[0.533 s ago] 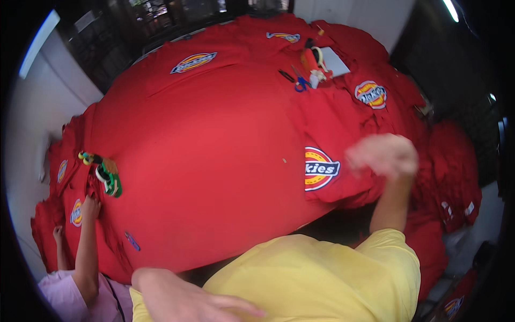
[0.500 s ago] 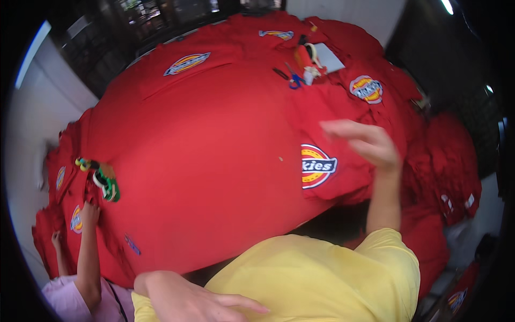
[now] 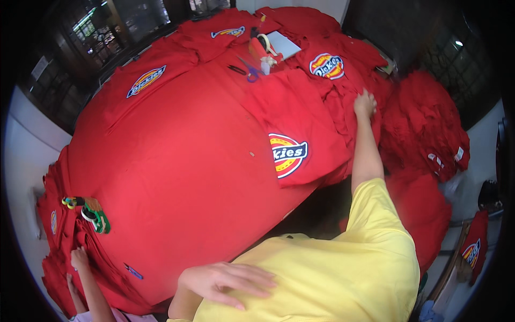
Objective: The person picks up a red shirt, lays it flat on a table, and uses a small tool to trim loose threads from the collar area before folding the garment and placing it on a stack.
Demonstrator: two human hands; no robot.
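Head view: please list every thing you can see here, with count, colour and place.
Red fabric sheet: one, red, spread over the table.
Red garments: many, red, some with oval patches, piled at the right and far edges.
Scissors: one, blue-handled, far centre.
Tape roll: one, pale, far centre beside a white card.
Green tool bundle: one, green and yellow, left edge.
Co-worker's hand: one, lower left, on the cloth edge.
Left hand: resting on the yellow shirt.
Right hand: reaching onto the red garments.

White wall, dark windows behind
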